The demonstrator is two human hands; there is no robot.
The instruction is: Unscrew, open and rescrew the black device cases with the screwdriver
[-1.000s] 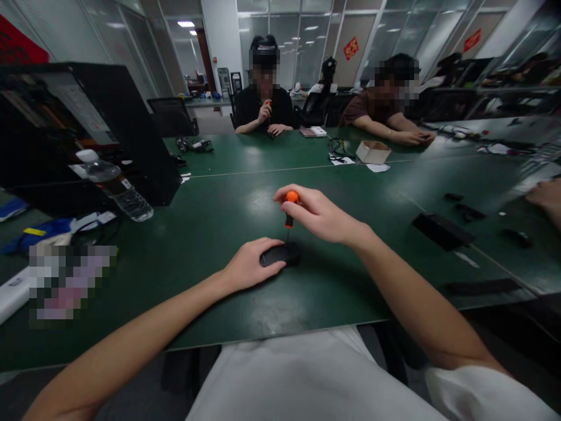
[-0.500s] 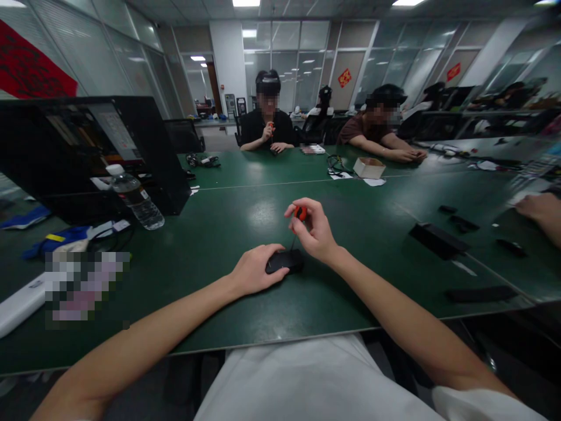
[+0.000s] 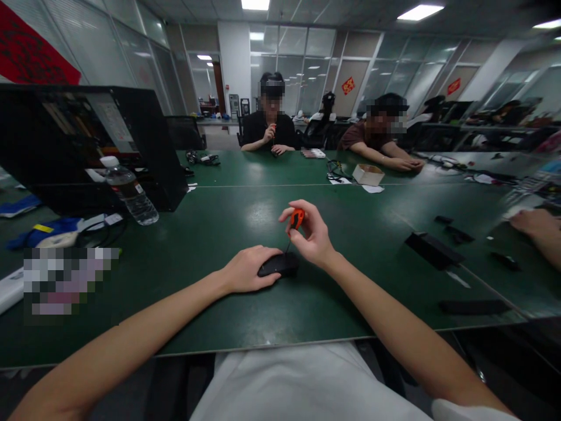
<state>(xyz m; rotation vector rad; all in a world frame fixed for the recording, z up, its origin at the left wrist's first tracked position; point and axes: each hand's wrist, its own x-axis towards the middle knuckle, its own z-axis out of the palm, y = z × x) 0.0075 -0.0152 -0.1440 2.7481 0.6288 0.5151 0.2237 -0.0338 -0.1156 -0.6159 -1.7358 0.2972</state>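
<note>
A small black device [image 3: 287,266], flat and oblong, lies on the green table [image 3: 263,318]. My left hand [image 3: 249,269] grips it from the left, fingers along its far side and thumb on the near side. Above it, my right hand [image 3: 313,231] is closed around the orange and black handle of a screwdriver [image 3: 297,218]. The thin shaft slants down to the upper side of the device. What the tip rests on is too small to make out.
On the left stand an open black computer case [image 3: 144,152] and a water bottle [image 3: 131,193]. Black parts [image 3: 433,250] lie to the right, near another person's hand [image 3: 534,227]. An open box [image 3: 368,174] sits farther back. Two people sit across the table.
The screwdriver handle has turned in my right fingers and its shaft leans a little more. The whole view has shifted slightly; my left hand keeps its hold on the device.
</note>
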